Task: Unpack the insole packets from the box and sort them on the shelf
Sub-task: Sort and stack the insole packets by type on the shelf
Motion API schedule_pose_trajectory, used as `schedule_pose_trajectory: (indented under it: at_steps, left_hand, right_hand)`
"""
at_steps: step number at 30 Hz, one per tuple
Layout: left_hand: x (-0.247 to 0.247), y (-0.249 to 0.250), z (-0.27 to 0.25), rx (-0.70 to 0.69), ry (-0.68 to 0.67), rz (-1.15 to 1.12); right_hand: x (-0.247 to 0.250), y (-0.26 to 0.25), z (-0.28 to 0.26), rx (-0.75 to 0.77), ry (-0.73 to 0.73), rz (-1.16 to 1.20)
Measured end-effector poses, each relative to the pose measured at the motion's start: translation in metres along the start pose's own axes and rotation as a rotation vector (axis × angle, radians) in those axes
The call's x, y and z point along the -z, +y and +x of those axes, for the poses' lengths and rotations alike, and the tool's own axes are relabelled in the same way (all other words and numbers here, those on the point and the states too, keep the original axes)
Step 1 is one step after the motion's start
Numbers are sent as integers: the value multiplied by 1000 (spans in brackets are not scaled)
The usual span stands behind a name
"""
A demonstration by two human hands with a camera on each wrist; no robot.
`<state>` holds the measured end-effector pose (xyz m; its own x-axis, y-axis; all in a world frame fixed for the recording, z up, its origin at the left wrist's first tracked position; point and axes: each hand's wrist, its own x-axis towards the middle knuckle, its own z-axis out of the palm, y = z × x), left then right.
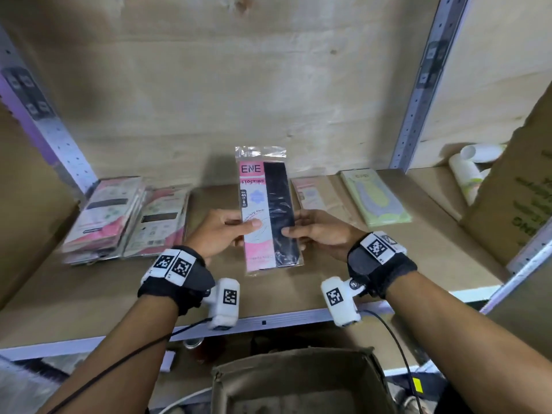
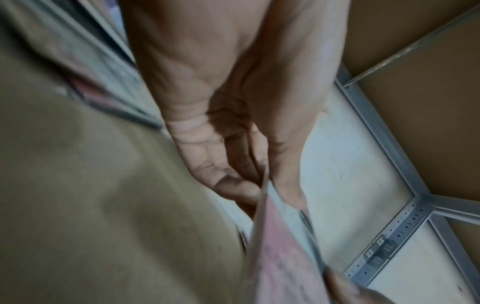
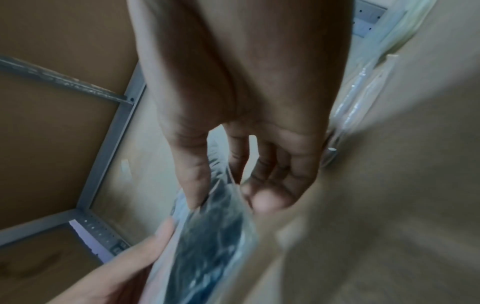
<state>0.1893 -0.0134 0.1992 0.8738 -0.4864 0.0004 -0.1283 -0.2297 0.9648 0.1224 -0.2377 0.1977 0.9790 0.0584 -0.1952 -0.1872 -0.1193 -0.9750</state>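
Item in hand: I hold one pink-and-black packet [image 1: 270, 215] above the middle of the shelf [image 1: 358, 264], upright and tilted slightly, clear of the board. My left hand [image 1: 222, 231] pinches its left edge, thumb on the printed front, fingers [image 2: 233, 189] curled behind; my right hand [image 1: 319, 231] pinches the right edge over the black strip, thumb in front, fingers [image 3: 272, 197] clamped at the back. Far left on the shelf: two stacks of pink packets [image 1: 125, 219], side by side and touching. Right of centre, lying flat: one pale pink packet [image 1: 310, 194], and just beside it a green packet [image 1: 378, 198]. Far right: white rolls [image 1: 469, 168] behind a large carton [image 1: 519, 186]. Near, below the shelf edge: the open cardboard box [image 1: 301, 380]; I cannot tell its contents.
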Motion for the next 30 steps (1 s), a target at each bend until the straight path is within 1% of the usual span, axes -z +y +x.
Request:
schedule_pose_trajectory:
  at_steps: [2, 4, 5, 7, 10, 12, 14, 20, 23, 28, 30]
  left_hand:
    - [-6, -8, 6, 80, -14, -59]
    - [-9, -12, 14, 115, -11, -77]
    - [-8, -12, 18, 121, 11, -83]
    - [-1, -9, 27, 127, 114, -121]
    - [16, -4, 38, 107, 284, -206]
    - [27, -4, 42, 94, 358, -215]
    - [32, -6, 44, 95, 400, -184]
    - [38, -19, 46, -25, 381, 54]
    - [46, -25, 45, -8, 383, 90]
    - [50, -21, 39, 7, 409, 113]
    - [49, -18, 33, -1, 394, 153]
  right_hand:
    - [-1, 5, 0, -24, -38, 13]
    - [2, 6, 0, -25, -63, 60]
    - [4, 5, 0, -20, -66, 75]
    - [8, 1, -2, -11, -86, 96]
    - [14, -3, -5, -3, -196, 40]
    - [16, -3, -7, -10, -256, -22]
    - [16, -2, -9, -24, -284, -47]
    - [20, -1, -16, -70, -271, -102]
    - [20, -3, -19, -91, -276, -125]
    - [23, -3, -21, -82, -138, -40]
    - [25, -3, -21, -75, -116, -8]
